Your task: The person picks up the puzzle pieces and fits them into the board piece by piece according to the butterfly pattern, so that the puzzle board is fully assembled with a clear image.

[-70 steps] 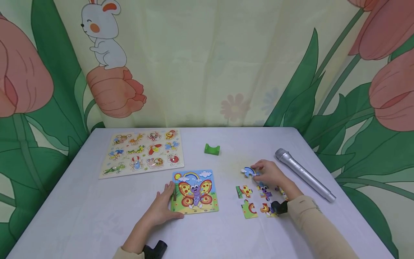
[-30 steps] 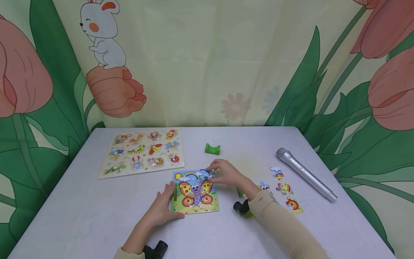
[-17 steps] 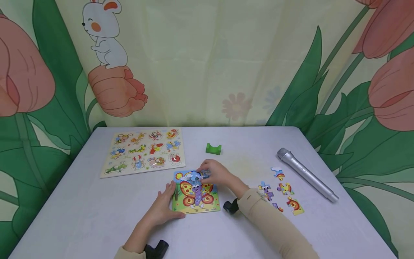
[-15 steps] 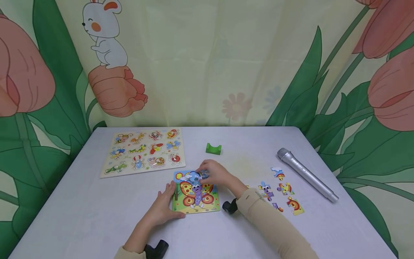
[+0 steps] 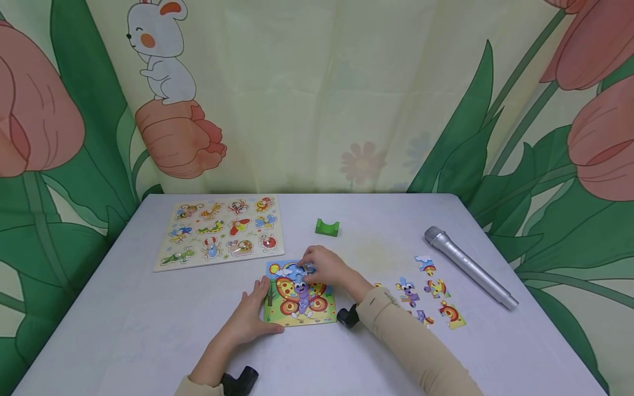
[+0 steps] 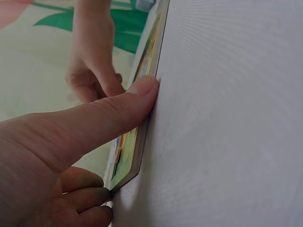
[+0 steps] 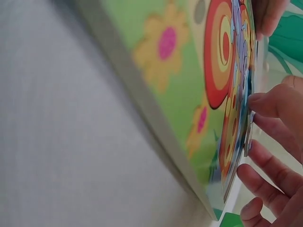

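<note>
Near the middle of the white table [image 5: 148, 335], 1 square butterfly board [image 5: 301, 316] lies flat between 2 hands. The left hand [image 5: 247, 318] reaches in from its own side, thumb stretched along the near edge and loosely spread fingers at the left edge, touching the board without wrapping it. The right hand [image 5: 327, 267] arches over the far half, wrist angled inward, pinching 1 blue puzzle piece [image 5: 296, 273] between thumb and finger above the printed rainbow; the other fingers are loosely bent. To the right, 4 loose pieces [image 5: 437, 288] show whole, with others partly hidden by the right sleeve [image 5: 411, 344]. Farther out are 1 silver microphone [image 5: 470, 268], 1 notched green block [image 5: 327, 228] and 1 insect board [image 5: 220, 234] bearing 12 pictures.
</note>
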